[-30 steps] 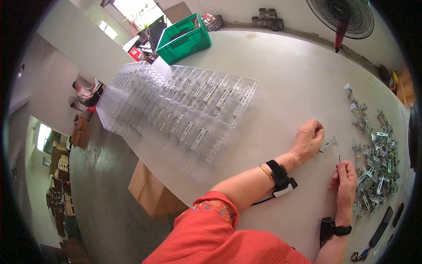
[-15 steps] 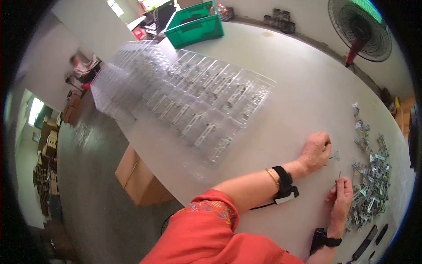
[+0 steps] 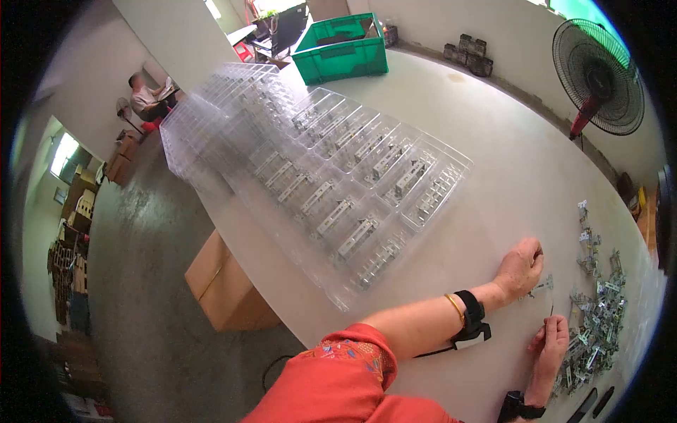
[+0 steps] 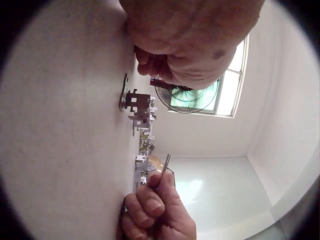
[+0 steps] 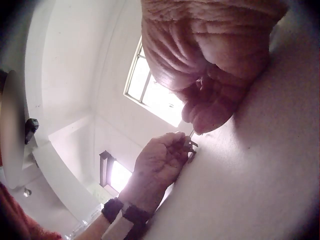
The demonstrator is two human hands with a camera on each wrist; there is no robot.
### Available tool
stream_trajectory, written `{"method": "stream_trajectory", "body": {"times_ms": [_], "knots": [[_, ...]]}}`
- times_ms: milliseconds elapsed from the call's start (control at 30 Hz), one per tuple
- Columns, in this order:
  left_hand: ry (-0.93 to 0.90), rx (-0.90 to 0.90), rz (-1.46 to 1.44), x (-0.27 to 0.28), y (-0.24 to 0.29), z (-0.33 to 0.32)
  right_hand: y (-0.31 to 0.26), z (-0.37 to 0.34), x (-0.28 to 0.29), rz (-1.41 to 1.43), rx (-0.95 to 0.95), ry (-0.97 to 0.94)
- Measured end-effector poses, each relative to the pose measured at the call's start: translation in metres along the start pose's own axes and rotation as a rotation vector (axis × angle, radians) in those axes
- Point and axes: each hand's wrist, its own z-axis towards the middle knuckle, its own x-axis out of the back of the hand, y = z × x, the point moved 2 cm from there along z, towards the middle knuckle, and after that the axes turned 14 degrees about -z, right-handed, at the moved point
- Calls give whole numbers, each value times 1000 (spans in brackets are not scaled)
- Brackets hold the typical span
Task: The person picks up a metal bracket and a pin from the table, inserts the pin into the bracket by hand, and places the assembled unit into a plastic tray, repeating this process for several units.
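Observation:
My left hand (image 3: pixel 520 271), on the arm with the gold bracelet, is low over the table with fingers curled. A small metal bracket (image 4: pixel 139 102) with cut-out tabs sits right beside its fingertips, also visible in the head view. I cannot tell whether the left fingers grip something, as their tips are mostly hidden. My right hand (image 3: pixel 553 345) is nearer the body and pinches a thin metal pin (image 4: pixel 166 164) between thumb and forefinger, its end pointing up. In the right wrist view the left fingertips are just beyond the right hand's.
A pile of metal brackets (image 3: pixel 596 331) spreads along the right of the table. Clear plastic trays (image 3: pixel 423 151) filled with metal parts cover the left side. A green crate (image 3: pixel 342 60) stands at the back, a fan (image 3: pixel 599 77) beyond the right edge, and a dark tool (image 3: pixel 584 407) below the pile.
The head view has turned, so trays, pile and both hands appear lower and further right. Both hands keep nearly the same pose, and the pin stays pinched in the right hand.

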Motion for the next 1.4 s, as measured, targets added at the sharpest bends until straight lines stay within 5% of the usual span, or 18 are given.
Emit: {"method": "stream_trajectory", "body": {"times_ms": [967, 1400], "knots": [[-43, 69, 0, -2, 2, -2, 7, -1, 6, -13, 32, -19], [-18, -49, 52, -1, -1, 0, 14, 3, 9, -84, 52, -1]]}}
